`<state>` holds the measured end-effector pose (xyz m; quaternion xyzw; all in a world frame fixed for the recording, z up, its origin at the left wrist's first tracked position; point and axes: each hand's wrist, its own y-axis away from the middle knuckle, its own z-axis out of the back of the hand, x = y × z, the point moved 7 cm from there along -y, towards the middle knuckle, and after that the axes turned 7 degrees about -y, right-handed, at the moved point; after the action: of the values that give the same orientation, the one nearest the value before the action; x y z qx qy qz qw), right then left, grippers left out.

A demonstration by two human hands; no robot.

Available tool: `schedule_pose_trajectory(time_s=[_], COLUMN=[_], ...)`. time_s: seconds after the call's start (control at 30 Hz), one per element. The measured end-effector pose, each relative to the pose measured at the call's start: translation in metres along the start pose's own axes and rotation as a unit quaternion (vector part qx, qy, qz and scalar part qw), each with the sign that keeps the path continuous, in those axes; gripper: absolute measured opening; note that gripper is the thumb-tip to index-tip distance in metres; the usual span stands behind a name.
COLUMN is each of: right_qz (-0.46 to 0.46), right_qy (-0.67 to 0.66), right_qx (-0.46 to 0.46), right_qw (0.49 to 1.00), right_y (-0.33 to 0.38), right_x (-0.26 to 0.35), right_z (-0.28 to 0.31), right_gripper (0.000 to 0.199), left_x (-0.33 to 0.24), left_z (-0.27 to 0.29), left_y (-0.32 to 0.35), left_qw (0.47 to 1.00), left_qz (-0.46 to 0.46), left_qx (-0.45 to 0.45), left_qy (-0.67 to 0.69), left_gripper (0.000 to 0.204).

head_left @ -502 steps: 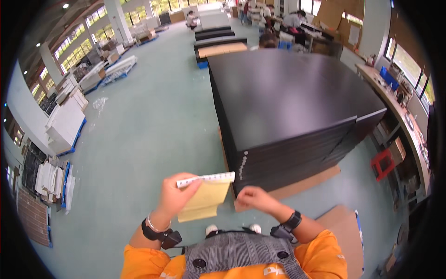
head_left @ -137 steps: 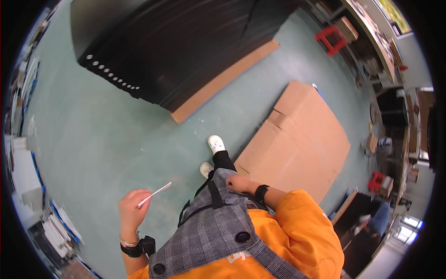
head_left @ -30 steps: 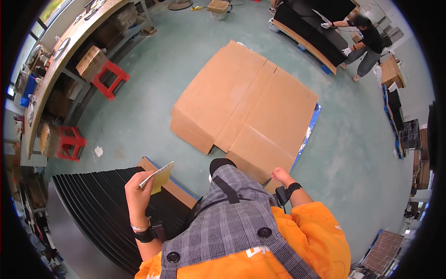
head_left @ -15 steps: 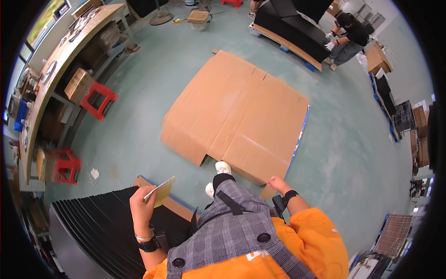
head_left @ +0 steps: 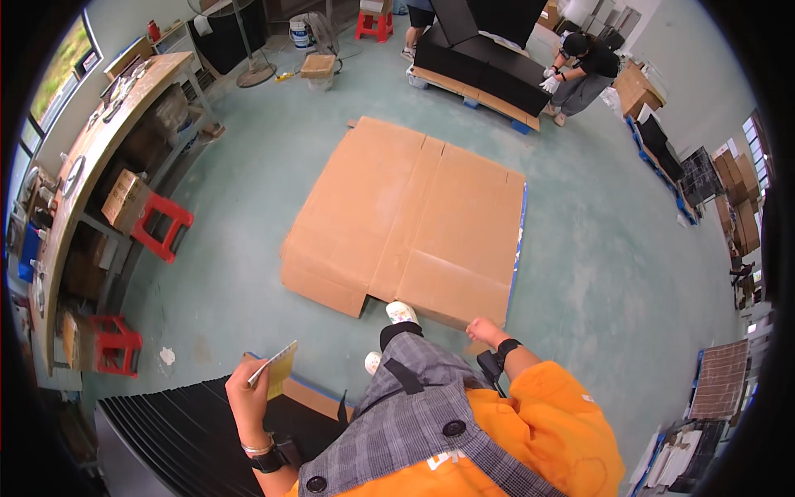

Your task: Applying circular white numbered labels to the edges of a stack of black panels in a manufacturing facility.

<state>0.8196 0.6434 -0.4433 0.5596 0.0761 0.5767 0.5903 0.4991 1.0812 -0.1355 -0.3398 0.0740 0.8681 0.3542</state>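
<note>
My left hand [head_left: 247, 398] is closed around a thin pad of yellow and white sheets [head_left: 277, 370], held up at the lower left. Beneath and beside that hand lies a stack of black ribbed panels [head_left: 178, 427]. At the lower right, my right hand [head_left: 484, 331] has its fingers curled in, and nothing shows in them. It hangs over the near right corner of a large flattened cardboard sheet [head_left: 397, 224], apparently without touching it. The cardboard lies ahead of my feet, with a blue edge showing along its right side.
Along the left runs a long workbench [head_left: 124, 99], with red stools [head_left: 163, 228] and boxes beside it. At the far right a person [head_left: 580, 70] in white gloves bends over black panels [head_left: 480, 70] on a pallet. A standing fan base [head_left: 257, 74] stands at the back.
The view has tilted up and shifted, showing more of the far room. My left hand still holds the pad, and my right hand stays curled near the cardboard's corner.
</note>
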Motion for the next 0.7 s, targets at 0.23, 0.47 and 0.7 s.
schedule_pose_trajectory(time_s=[0.23, 0.47, 0.7], right_qz=[0.032, 0.093, 0.227], right_qy=[0.017, 0.091, 0.351], right_qx=[-0.018, -0.119, -0.120], right_qw=[0.999, 0.984, 0.901], right_y=[0.012, 0.031, 0.017], right_x=[-0.012, -0.063, -0.064], right_z=[0.010, 0.033, 0.009], right_gripper=[0.023, 0.021, 0.016], left_x=[0.005, -0.029, -0.019], left_z=[-0.004, -0.024, -0.023], left_y=[-0.010, -0.038, -0.040], left_qw=[0.999, 0.990, 0.983], left_qz=[-0.034, -0.121, -0.163], left_qx=[-0.002, 0.030, 0.026], left_qy=[0.027, 0.058, 0.077], left_gripper=[0.009, 0.007, 0.005])
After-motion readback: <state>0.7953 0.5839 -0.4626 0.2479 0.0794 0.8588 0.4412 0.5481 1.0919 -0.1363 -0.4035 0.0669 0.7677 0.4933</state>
